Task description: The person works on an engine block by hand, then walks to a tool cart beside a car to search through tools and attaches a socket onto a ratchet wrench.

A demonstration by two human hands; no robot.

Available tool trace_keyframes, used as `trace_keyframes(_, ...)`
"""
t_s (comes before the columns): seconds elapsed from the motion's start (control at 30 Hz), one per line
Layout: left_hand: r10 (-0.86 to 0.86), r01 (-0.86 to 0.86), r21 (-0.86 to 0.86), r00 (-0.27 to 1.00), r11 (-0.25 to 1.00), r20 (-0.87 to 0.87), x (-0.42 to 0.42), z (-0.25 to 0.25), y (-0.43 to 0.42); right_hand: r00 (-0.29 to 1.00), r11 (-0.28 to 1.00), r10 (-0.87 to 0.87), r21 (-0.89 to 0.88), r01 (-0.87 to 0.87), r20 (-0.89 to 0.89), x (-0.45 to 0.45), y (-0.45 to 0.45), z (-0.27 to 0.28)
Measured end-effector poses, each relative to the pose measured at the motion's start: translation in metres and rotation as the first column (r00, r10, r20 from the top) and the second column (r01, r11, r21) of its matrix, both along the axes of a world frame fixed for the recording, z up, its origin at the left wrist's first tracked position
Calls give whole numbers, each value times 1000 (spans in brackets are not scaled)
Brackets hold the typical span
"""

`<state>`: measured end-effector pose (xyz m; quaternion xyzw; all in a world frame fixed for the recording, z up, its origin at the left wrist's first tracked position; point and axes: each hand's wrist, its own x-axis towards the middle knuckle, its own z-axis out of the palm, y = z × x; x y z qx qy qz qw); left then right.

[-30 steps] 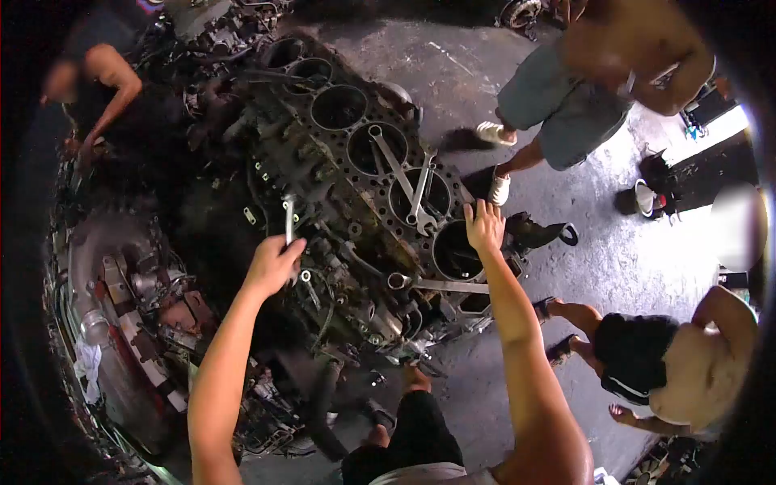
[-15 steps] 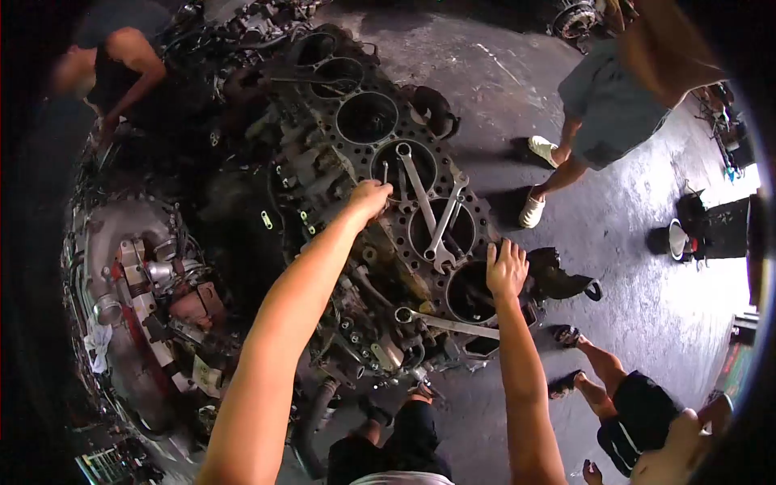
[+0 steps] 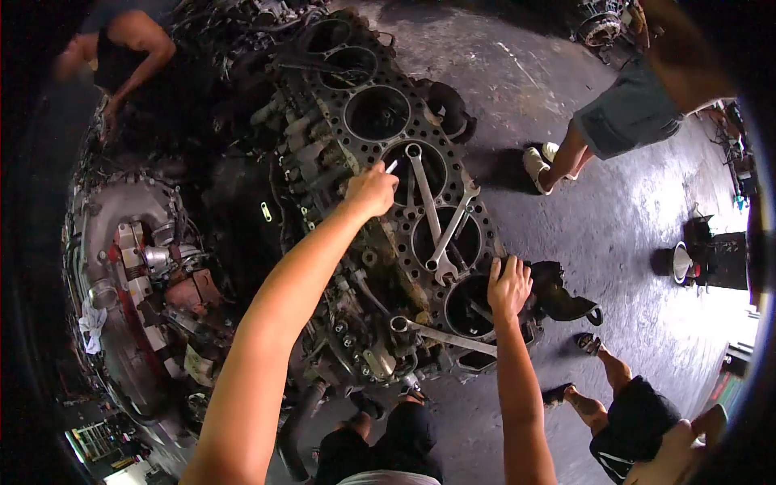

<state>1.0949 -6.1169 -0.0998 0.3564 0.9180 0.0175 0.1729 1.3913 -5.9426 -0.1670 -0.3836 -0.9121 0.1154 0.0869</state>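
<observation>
My left hand is closed round a wrench, whose bright end sticks out past the fingers beside a cylinder bore. My right hand lies with fingers spread on the edge of the engine block, holding nothing. Between the hands, a long combination wrench and a second wrench lie crossed over two bores. Nearer to me, a large wrench rests across the block, its far right end hidden by my right forearm.
A person leans over parts at upper left. Two other people stand on the right, one in grey shorts, one in black shorts. A large metal housing sits at left, a bucket at right.
My left hand has moved right and up with the wrench, from the block's left side to the bores. My right hand stays on the block edge. The view has shifted.
</observation>
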Motion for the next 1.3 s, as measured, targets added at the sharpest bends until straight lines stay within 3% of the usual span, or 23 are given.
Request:
trace_keyframes(0.03,-9,11,28,997,1000,-75,0,-10,4,1000,1000,-2,7,2,-12,-1,0,1)
trace_keyframes(0.1,-33,29,-75,998,997,-52,7,16,20,999,1000,-4,16,5,-32,-1,-2,2)
trace_keyframes(0.2,-34,40,-287,999,957,24,0,4,38,999,999,0,35,1,-40,-1,-1,0)
trace_keyframes(0.3,59,10,-325,978,946,202,-6,5,44,1000,1000,5,17,-5,-27,1,-1,-1)
trace_keyframes(0.43,103,-44,-301,977,952,185,-2,1,44,999,998,16,62,-13,-48,4,3,-12)
trace_keyframes(0.47,58,-20,-254,988,967,143,0,8,39,998,998,37,60,-33,-54,4,3,-9)
trace_keyframes(0.57,-22,32,154,998,988,-64,14,36,9,999,997,20,72,-16,-44,2,2,0)
trace_keyframes(0.67,-30,40,426,999,904,-30,12,43,-17,999,997,17,79,-14,-43,2,2,-1)
trace_keyframes(0.77,5,-44,589,998,807,67,8,41,-27,997,997,17,81,-11,-78,2,1,1)
trace_keyframes(0.8,4,-22,609,1000,793,31,10,43,-28,997,997,15,78,-10,-73,2,1,1)
trace_keyframes(0.9,31,-208,643,961,737,275,11,48,-26,998,998,9,69,-5,-70,2,1,1)
trace_keyframes(1.0,55,-526,624,788,579,613,14,42,-26,999,998,14,56,-11,-53,2,1,3)
trace_keyframes(1.1,138,-594,609,766,525,628,9,13,-25,998,999,-1,44,3,-56,2,1,-1)
trace_keyframes(1.17,346,-596,570,799,565,492,18,12,-13,999,999,-3,35,5,-54,2,0,-1)
trace_keyframes(1.23,438,-536,621,840,572,320,12,-16,-5,999,999,6,41,-4,-48,2,0,-2)
trace_keyframes(1.27,425,-597,624,801,505,422,22,10,8,999,999,-2,32,3,-32,1,0,-1)
trace_keyframes(1.3,373,-470,683,878,559,300,18,8,12,999,1000,1,31,0,-33,1,-1,-1)
